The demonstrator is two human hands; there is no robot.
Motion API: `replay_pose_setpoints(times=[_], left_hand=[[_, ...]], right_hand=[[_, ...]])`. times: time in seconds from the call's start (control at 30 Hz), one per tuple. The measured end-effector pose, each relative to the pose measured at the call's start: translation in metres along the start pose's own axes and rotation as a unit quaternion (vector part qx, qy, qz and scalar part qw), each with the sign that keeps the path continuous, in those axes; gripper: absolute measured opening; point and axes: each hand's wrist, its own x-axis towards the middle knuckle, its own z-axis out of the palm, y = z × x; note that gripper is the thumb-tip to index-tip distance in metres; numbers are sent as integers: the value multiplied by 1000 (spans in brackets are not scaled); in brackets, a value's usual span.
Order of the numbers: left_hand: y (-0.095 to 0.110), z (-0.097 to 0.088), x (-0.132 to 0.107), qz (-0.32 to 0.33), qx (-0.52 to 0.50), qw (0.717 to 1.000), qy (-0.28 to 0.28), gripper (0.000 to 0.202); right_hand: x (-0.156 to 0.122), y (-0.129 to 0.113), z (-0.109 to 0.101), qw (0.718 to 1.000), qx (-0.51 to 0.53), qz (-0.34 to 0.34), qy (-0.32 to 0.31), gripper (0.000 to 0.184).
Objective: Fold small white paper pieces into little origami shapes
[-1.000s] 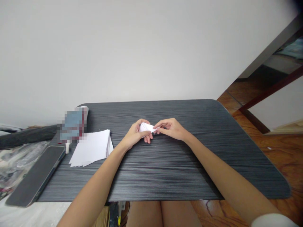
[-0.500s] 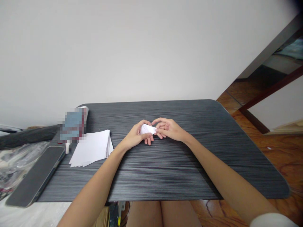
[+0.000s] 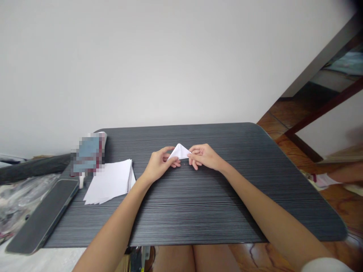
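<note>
A small piece of folded white paper (image 3: pixel 181 152), triangular with a crease running down from its peak, is held just above the dark tabletop. My left hand (image 3: pixel 160 162) pinches its left corner, thumb in front and fingers behind. At the right corner, my right hand (image 3: pixel 203 155) grips the paper between thumb and fingertips, its other fingers curled beneath. Left of my left forearm lies a stack of white paper sheets (image 3: pixel 110 181), slightly fanned.
The black ridged table (image 3: pixel 198 211) stands against a pale wall. A phone-shaped dark slab (image 3: pixel 45 217) lies on its left edge, near a small white object (image 3: pixel 82 180) and a pixelated item (image 3: pixel 87 154). At right, another person's foot (image 3: pixel 320 180) shows on the wooden floor.
The folded paper has turned so its peak points away from me, and both hands have shifted to its lower corners. Another person's leg has come into view at the right.
</note>
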Motion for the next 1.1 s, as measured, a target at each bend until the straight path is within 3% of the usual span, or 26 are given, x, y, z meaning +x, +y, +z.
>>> replay_pose_setpoints(times=[0.17, 0.3, 0.43, 0.53, 0.73, 0.9, 1.1], left_hand=[[-3, 2, -1, 2, 18, 1000, -15, 33], [-2, 0, -2, 50, 100, 994, -19, 27], [1, -7, -2, 160, 290, 943, 2, 23], [0, -9, -1, 228, 376, 898, 6, 20], [-7, -10, 1, 256, 451, 852, -65, 22], [-7, -9, 0, 250, 438, 859, -87, 24], [-8, -9, 2, 210, 408, 885, -75, 19]], right_hand=[[0, 4, 1, 993, -106, -52, 14, 20], [-1, 1, 2, 956, -257, -132, 49, 19], [-3, -2, 1, 921, -311, -228, 57, 13], [-4, -1, 0, 904, -347, -245, 43, 13], [-5, 1, 3, 882, -403, -246, -2, 14], [-8, 0, 5, 858, -449, -246, -33, 18], [-9, -1, 5, 891, -411, -191, -25, 13]])
